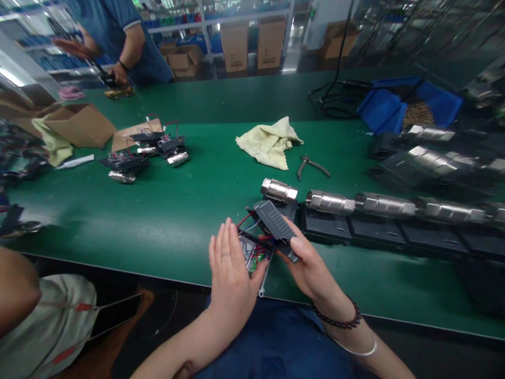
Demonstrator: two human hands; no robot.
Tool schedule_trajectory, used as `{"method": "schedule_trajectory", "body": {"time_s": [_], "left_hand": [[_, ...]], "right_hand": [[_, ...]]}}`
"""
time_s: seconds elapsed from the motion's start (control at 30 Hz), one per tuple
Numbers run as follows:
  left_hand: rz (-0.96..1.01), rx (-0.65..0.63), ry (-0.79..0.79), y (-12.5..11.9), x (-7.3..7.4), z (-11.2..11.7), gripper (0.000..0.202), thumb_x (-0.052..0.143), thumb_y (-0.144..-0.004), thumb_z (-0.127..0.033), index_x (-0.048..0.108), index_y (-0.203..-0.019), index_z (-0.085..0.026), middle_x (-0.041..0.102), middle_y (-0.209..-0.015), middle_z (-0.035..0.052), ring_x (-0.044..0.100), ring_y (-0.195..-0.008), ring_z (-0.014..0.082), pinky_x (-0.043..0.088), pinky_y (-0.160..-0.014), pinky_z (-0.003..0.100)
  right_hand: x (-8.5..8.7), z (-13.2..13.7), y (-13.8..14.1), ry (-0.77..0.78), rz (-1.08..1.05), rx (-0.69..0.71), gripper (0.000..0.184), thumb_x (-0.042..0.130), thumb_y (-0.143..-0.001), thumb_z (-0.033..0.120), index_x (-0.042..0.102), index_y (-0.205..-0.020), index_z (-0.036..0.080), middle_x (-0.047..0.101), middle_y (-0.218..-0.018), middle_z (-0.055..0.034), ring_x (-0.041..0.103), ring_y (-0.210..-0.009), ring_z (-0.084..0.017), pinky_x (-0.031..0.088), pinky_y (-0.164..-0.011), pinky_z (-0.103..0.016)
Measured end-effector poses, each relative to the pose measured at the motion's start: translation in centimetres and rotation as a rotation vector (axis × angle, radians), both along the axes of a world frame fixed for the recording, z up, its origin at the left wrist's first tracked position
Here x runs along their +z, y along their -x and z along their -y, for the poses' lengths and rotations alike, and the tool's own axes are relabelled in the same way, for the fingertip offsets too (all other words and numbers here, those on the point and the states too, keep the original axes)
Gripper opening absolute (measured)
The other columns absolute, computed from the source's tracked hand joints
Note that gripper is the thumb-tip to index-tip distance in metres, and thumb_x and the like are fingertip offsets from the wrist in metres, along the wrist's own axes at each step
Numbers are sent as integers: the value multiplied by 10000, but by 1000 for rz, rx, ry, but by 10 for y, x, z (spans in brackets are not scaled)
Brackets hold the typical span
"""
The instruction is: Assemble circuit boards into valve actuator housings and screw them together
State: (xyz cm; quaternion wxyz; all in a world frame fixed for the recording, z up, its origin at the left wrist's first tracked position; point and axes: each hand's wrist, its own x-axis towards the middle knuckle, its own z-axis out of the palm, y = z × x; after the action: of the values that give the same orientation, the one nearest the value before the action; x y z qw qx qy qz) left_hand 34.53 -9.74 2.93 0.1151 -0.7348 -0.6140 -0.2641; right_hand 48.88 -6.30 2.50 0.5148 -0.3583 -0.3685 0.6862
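Note:
My left hand (232,268) lies along the left side of an opened device housing (265,276), fingers straight and together, thumb over its near right part, holding it. Inside the housing show a green circuit board (257,260) and thin red and dark wires. My right hand (310,260) grips a dark grey ribbed plastic cover (276,222) between thumb and fingers, tilted above the housing's right side. Wires run between cover and housing. Just behind the cover sits a shiny metal valve fitting (279,190) on a dark base.
More metal fittings on dark boxes (329,226) form a row rightward. Beyond lie pliers (311,166), a pale yellow cloth (270,141) and a blue bin (382,108) of small brass-coloured parts. Wired assemblies (150,147) lie left. A co-worker (126,42) stands across the table; another person sits at left.

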Motion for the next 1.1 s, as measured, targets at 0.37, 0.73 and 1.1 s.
{"method": "schedule_trajectory", "body": {"time_s": [0.37,0.73,1.1], "left_hand": [[-57,-172,108,10,13,10,277,436,-922,-192,632,-1108,-130,699,-1001,121,587,-1031,292,417,-981,523],[155,-6,-103,11,-8,15,309,503,-891,-397,548,-1039,-130,557,-984,126,529,-993,274,419,-982,525],[893,-64,123,30,-51,33,638,656,-801,-427,397,-1322,-162,512,-1131,133,569,-1062,255,519,-886,395]], "right_hand": [[18,21,8,-348,796,-26,519,527,-805,386,533,-1298,223,565,-1255,-110,544,-1155,-264,443,-1004,-419],[23,27,13,-451,1006,1,531,523,-777,308,526,-1297,205,563,-1129,-102,580,-1038,-246,498,-916,-392],[11,37,14,-665,1216,34,676,641,-703,300,456,-1351,243,446,-1245,-134,533,-1127,-307,515,-906,-444]]}}
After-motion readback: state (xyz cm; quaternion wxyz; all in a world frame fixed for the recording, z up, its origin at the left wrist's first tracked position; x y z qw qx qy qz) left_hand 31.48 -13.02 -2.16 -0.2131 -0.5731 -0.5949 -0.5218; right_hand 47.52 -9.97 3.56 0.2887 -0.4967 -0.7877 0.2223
